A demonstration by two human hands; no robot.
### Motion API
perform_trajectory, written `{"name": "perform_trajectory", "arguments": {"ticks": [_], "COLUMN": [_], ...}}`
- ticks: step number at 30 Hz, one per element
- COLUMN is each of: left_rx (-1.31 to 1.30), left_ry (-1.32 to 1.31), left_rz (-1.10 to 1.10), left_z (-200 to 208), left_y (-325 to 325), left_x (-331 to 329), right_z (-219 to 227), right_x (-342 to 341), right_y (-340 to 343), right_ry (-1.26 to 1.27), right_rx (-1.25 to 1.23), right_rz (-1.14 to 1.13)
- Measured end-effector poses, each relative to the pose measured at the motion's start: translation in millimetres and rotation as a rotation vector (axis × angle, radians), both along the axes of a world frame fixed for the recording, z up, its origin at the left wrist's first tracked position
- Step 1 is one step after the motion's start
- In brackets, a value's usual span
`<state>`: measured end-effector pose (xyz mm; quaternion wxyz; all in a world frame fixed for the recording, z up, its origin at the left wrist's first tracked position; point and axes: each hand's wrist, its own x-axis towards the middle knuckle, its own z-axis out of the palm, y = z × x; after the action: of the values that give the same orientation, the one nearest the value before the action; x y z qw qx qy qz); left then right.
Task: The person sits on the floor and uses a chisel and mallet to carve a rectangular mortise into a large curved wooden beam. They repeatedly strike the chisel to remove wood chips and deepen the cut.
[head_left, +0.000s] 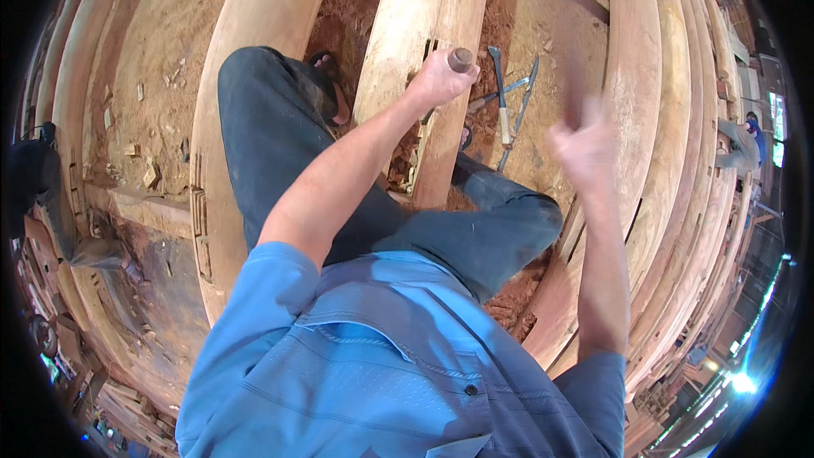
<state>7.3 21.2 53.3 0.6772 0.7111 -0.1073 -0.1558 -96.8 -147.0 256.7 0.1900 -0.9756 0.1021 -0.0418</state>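
Observation:
My left hand is wrapped round the upright handle of a chisel; its blade is mostly hidden below the fist. The chisel stands at a slot cut in a pale timber beam between my legs. Wood chips lie in the notched end of that beam. Off to the right, my right hand is raised and smeared by motion, closed round the handle of a hammer. The hammer's dark head is blurred at the far end of the handle.
On the dirt floor right of the beam lie a tool with a pale handle and a long thin metal tool. Large rounded logs run along both sides. Other people are at the far left and right edges.

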Motion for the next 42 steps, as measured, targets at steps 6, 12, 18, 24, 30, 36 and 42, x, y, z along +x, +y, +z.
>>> {"name": "perform_trajectory", "arguments": {"ticks": [6,12,18,24,30,36,42], "left_rx": [0.095,-0.126,0.008,0.050,0.123,0.073,0.029], "left_ry": [-0.073,0.105,0.151,-0.022,0.073,0.023,0.049], "left_rz": [0.037,0.223,0.027,-0.075,-0.238,-0.063,-0.057], "left_z": [2.0,-6.8,20.4,2.6,13.2,-1.1,-0.1], "left_y": [4.4,58.5,42.0,17.7,1.5,0.2,9.1], "left_x": [-11.4,-28.6,-2.1,-1.0,4.2,0.2,8.1], "right_z": [-42.4,-84.3,-38.9,32.2,76.0,101.1,79.8], "right_x": [-57.1,-122.2,-103.4,-80.0,-67.3,-3.8,7.1], "right_y": [1.3,3.9,9.5,12.5,-26.3,-29.4,-6.8], "right_ry": [0.439,0.476,0.238,-0.161,-0.450,-0.484,-0.451], "right_rx": [0.032,0.547,0.627,0.754,1.009,0.957,0.859], "right_rz": [-0.233,-0.389,-0.375,-0.418,0.170,0.165,0.060]}}
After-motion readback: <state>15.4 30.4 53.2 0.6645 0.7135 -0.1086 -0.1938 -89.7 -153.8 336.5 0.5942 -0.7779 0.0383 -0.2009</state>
